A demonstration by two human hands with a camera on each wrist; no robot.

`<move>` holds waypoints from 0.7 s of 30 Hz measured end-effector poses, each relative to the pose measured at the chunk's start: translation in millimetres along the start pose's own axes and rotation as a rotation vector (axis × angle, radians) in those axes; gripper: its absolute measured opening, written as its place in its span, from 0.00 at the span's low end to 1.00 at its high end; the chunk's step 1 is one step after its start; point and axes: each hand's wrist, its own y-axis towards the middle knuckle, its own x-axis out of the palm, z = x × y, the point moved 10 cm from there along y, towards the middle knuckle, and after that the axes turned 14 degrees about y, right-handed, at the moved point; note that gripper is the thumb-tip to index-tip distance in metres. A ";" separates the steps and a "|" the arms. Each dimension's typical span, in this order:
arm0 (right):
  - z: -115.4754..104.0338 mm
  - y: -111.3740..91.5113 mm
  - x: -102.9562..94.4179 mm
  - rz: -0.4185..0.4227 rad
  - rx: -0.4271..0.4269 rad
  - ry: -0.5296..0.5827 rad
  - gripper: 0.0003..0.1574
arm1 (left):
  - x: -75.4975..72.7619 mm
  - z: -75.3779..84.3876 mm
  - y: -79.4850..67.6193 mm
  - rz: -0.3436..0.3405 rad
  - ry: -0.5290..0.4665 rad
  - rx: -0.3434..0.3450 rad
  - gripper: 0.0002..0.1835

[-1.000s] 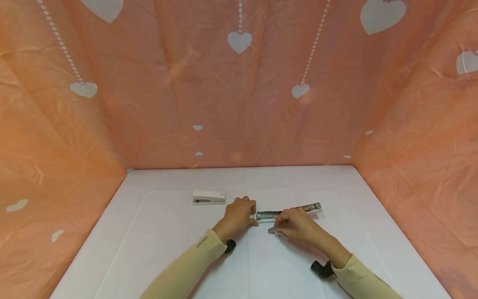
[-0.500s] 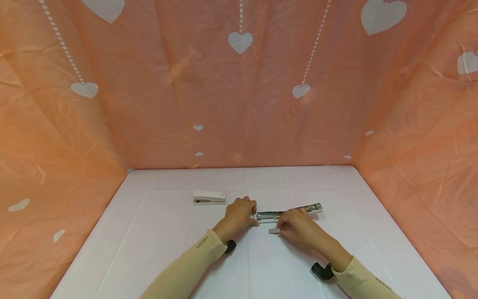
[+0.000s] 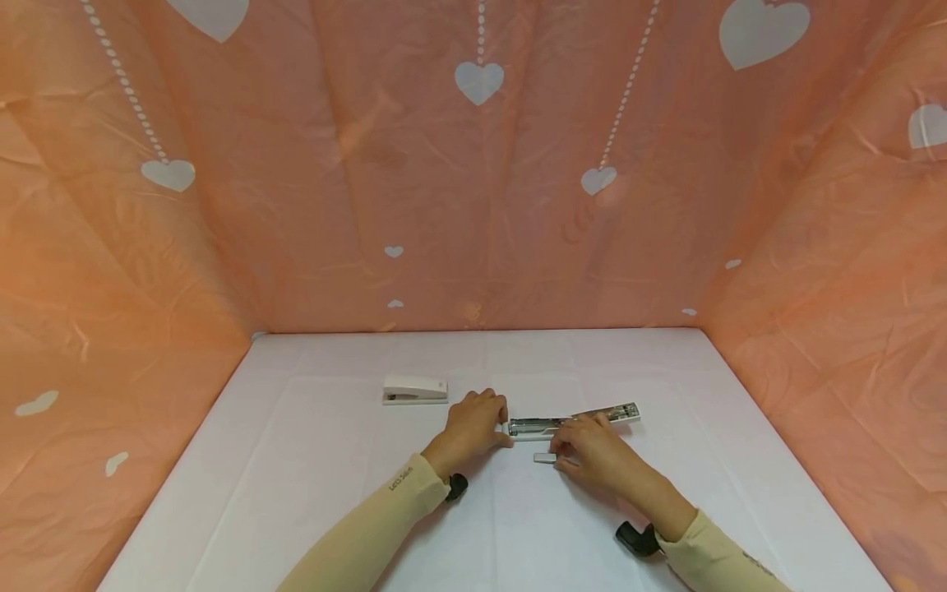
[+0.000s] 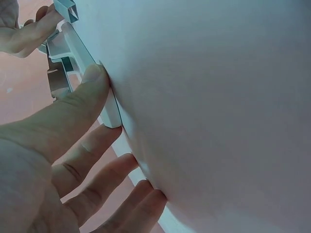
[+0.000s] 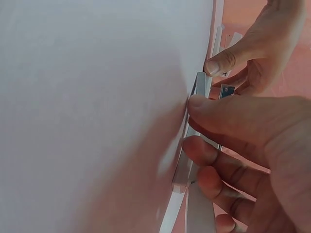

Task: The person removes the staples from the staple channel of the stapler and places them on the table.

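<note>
An opened-out stapler (image 3: 525,427) lies on the white table, its metal staple channel facing up and its white top swung back to the right. My left hand (image 3: 473,423) grips the stapler's left end; in the left wrist view the thumb presses the white base (image 4: 112,114) from one side. Just in front of the channel, my right hand (image 3: 592,452) pinches a strip of staples (image 3: 544,458) between thumb and fingers. The right wrist view shows the strip (image 5: 181,174) running lengthwise beside the stapler, with the thumb and fingertips covering its middle.
A second white stapler (image 3: 414,390), closed, stands on the table (image 3: 318,460) to the left, behind the left hand. Orange sheeting (image 3: 473,205) with pale hearts hangs at the back and on both sides. Both wrists wear black camera mounts (image 3: 638,538).
The strip of staples has turned from a slant to nearly level, and the right hand has shifted slightly right with it. The left hand and the opened stapler have stayed put.
</note>
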 end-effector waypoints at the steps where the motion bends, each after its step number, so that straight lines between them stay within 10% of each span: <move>1: 0.0 0.0 0.2 0.000 -0.002 -0.005 0.11 | -0.1 0.0 -0.2 0.001 0.002 0.000 0.19; 21: -4.1 -0.4 -2.0 -0.004 -0.014 -0.024 0.12 | -0.5 -3.9 -3.6 -0.072 -0.053 0.023 0.21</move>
